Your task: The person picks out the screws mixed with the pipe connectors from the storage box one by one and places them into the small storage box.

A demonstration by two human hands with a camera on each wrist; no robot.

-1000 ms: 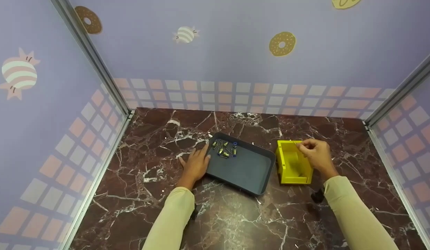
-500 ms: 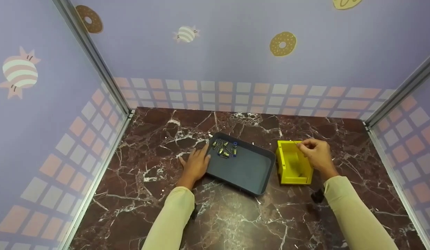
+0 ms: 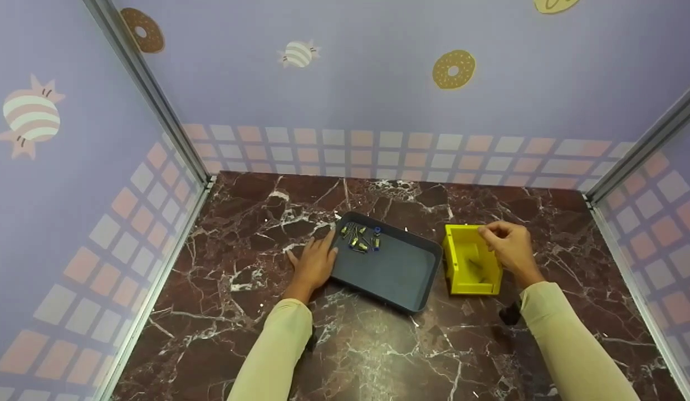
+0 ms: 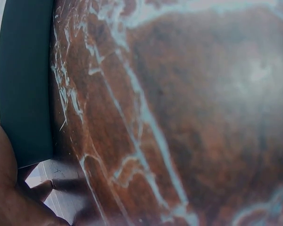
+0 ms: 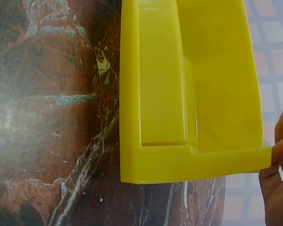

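Note:
In the head view my left hand point(image 3: 313, 264) lies with spread, straight fingers along the left rim of a dark grey tray point(image 3: 397, 275). Its fingers also show beside the tray wall point(image 4: 26, 84) in the left wrist view. Several small blue and yellow cylinders with thin leads, seemingly capacitors point(image 3: 362, 247), lie in the tray's far left corner. Over the right wall of a yellow bin point(image 3: 474, 289) is my right hand point(image 3: 510, 249), thumb and index loosely curled, nothing visible between them. A thin dark thing point(image 3: 475, 263), too blurred to identify, shows inside the bin.
The bin stands just right of the tray, with a narrow gap between. Beneath both is a dark red marbled tabletop point(image 3: 378, 356). Patterned lilac panels point(image 3: 367, 83) close off the back and both sides.
The thin wire-like thing at my right fingertips is gone from them, and a dark thin shape now shows lower in the bin. My left hand and the tray stay still.

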